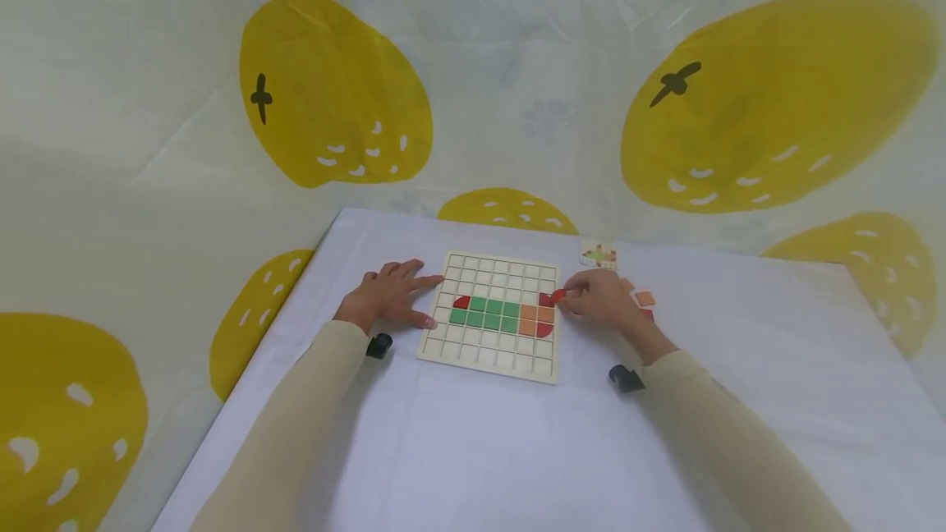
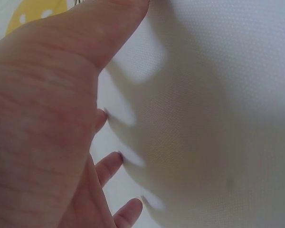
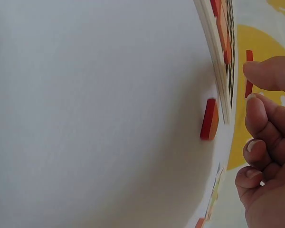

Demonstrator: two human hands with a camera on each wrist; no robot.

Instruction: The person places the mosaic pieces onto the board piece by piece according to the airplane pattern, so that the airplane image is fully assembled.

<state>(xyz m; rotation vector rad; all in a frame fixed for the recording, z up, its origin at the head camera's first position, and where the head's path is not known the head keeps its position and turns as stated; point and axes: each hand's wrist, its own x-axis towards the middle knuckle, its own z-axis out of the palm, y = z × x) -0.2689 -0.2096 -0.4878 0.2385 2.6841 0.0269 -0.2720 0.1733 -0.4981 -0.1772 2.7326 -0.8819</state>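
Observation:
A wooden grid board [image 1: 454,351] lies on the table. Green square tiles [image 1: 491,320], orange squares [image 1: 528,318] and rounded red tiles [image 1: 544,330] fill part of two rows. My left hand [image 1: 384,295] rests with spread fingers at the board's left edge; in the left wrist view its fingertips [image 2: 111,164] meet the white cloth. At the right edge, thumb and forefinger of my right hand [image 1: 602,300] pinch a red tile [image 1: 558,295]. The right wrist view shows this red tile [image 3: 249,85] edge-on, raised above the cloth.
Right of the board, loose orange tiles [image 1: 645,299] and a red tile [image 1: 647,315] lie partly behind my right hand. A small pattern card [image 1: 597,254] sits near the table's back edge. Black wrist devices [image 1: 380,345] show beneath both wrists. A lemon-print sheet [image 1: 473,105] hangs behind the table.

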